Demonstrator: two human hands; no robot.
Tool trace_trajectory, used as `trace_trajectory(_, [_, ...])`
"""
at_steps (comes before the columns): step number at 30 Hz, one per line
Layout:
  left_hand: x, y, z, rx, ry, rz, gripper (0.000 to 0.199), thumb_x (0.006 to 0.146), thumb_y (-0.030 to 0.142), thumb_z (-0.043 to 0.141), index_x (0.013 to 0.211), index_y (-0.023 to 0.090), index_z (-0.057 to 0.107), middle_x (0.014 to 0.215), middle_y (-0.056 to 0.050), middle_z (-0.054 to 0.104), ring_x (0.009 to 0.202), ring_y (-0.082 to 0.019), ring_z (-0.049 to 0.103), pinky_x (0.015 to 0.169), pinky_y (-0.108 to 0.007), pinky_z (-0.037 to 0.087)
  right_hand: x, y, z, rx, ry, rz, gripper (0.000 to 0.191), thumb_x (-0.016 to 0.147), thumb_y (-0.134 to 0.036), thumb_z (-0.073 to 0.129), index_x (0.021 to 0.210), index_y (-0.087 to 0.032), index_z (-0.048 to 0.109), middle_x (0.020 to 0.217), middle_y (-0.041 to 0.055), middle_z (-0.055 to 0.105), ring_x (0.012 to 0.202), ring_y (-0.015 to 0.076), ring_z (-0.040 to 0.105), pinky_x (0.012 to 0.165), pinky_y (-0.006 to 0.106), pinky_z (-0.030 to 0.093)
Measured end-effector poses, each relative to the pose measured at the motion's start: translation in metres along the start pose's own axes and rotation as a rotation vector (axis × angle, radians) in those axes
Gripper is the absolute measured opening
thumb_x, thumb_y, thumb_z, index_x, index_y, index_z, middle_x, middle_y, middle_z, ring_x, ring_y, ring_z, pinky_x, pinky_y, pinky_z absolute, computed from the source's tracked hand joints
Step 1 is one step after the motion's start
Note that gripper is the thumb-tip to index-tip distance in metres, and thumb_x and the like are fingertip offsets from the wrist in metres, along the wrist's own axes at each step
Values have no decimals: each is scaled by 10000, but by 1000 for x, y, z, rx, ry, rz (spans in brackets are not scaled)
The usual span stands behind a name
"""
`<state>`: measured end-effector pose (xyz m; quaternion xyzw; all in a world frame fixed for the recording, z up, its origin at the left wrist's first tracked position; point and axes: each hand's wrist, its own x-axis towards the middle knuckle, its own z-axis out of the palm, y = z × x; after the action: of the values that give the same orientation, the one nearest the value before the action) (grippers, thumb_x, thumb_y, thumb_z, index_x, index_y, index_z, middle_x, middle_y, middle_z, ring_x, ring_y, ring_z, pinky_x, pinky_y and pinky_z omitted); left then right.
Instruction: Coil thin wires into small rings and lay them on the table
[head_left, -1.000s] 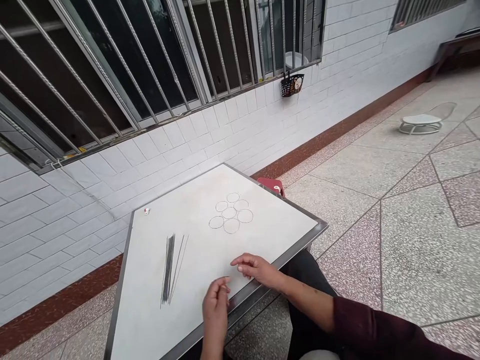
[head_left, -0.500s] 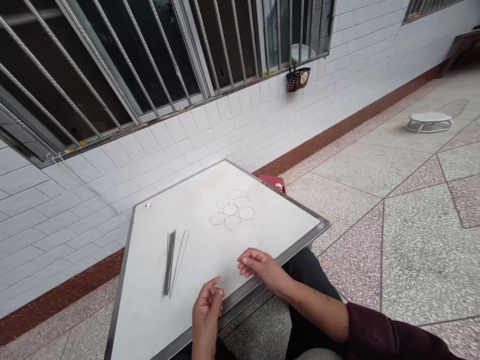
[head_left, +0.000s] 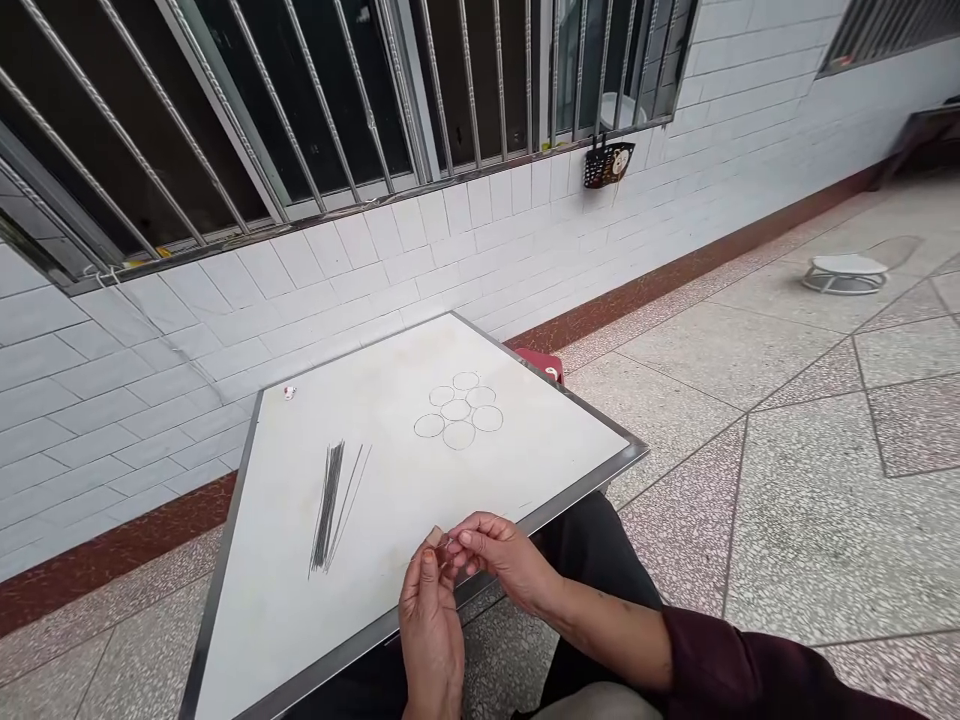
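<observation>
My left hand (head_left: 433, 620) and my right hand (head_left: 504, 558) meet over the near edge of the table, fingertips almost touching. Both are closed in a pinch on what looks like a thin wire, barely visible between the fingers. A faint thin line (head_left: 523, 506) shows just beyond my right hand. Farther back on the tabletop lie several thin wire rings (head_left: 458, 435), one in the middle and the others around it like a flower. To the left is a bundle of straight dark wires (head_left: 328, 510), with a couple of loose wires (head_left: 351, 505) beside it.
The white table (head_left: 277, 610) has a grey metal rim and its far side is close to the tiled wall (head_left: 360, 265). A small white object (head_left: 290, 393) sits at its far left corner. Behind the table shows a red stool (head_left: 541, 362); a low white seat (head_left: 847, 268) stands on the floor.
My hands have come together: the right moved left, and the left moved slightly right, until their fingertips met. The view has shifted slightly. The rings and wires lie as before.
</observation>
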<state>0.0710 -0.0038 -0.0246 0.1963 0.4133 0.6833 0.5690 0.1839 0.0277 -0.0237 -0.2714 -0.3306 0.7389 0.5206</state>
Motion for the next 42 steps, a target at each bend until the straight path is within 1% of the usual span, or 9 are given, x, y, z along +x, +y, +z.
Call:
trace_trajectory(3, [-1, 7, -2, -49, 38, 33, 302, 757, 395, 771, 976, 189, 749, 1046, -97, 736, 1000, -194, 670, 932, -326, 504, 0, 1, 1, 3, 20, -8, 377, 667, -460, 842, 831, -143, 717, 772, 44, 729, 663, 124, 636, 626, 250, 455])
trace_trajectory(5, [-2, 10, -1, -69, 26, 40, 308, 762, 406, 764, 986, 194, 740, 1074, -101, 732, 1040, -203, 664, 974, -347, 486, 0, 1, 2, 2, 25, -6, 373, 674, -462, 838, 828, -145, 716, 764, 42, 727, 654, 122, 632, 624, 251, 457])
trace_trajectory(9, [-6, 12, 3, -113, -9, 58, 316, 761, 398, 766, 988, 182, 726, 1027, -110, 740, 1013, -214, 679, 978, -384, 488, -2, 1, 4, -10, 23, -29, 332, 715, -452, 812, 816, -152, 713, 761, 36, 726, 642, 111, 626, 614, 242, 461])
trace_trajectory(13, [-6, 13, 3, -128, 19, 73, 303, 770, 405, 754, 985, 195, 714, 968, -80, 742, 974, -199, 686, 1004, -406, 473, -3, 1, 2, -19, 35, -14, 331, 701, -438, 822, 835, -153, 719, 762, 37, 731, 668, 127, 644, 627, 252, 477])
trace_trajectory(19, [-3, 15, 2, -125, 47, 93, 273, 817, 396, 714, 1018, 212, 706, 960, -60, 740, 985, -183, 684, 1008, -390, 469, -4, -1, 3, -19, 60, -21, 315, 722, -432, 808, 846, -156, 721, 781, 34, 736, 670, 118, 645, 636, 248, 481])
trace_trajectory(23, [-6, 12, 6, -102, 29, 107, 282, 795, 368, 739, 1009, 185, 711, 974, -77, 740, 980, -197, 685, 1000, -393, 467, -4, 1, 6, 4, 58, -25, 297, 736, -425, 800, 840, -158, 720, 787, 31, 731, 678, 117, 640, 634, 246, 471])
trace_trajectory(31, [-5, 9, 7, -83, 45, 150, 281, 805, 393, 723, 1012, 205, 698, 847, -41, 733, 884, -181, 689, 933, -384, 489, -4, 5, 5, -15, 28, 10, 286, 742, -428, 797, 833, -165, 726, 767, 23, 717, 674, 116, 621, 643, 251, 462])
trace_trajectory(37, [-6, 6, 11, -63, 46, 176, 280, 831, 420, 687, 998, 195, 693, 1001, -88, 733, 1035, -225, 662, 961, -410, 470, -4, 7, 12, 35, 63, 10, 288, 735, -430, 802, 823, -172, 710, 765, 18, 712, 683, 124, 625, 649, 258, 472])
trace_trajectory(42, [-4, 9, 11, -63, 73, 162, 306, 819, 428, 700, 1024, 201, 681, 923, -61, 732, 976, -210, 679, 943, -400, 480, -3, 9, 11, -2, 23, -32, 288, 770, -436, 772, 849, -166, 710, 796, 29, 713, 707, 123, 624, 668, 257, 472])
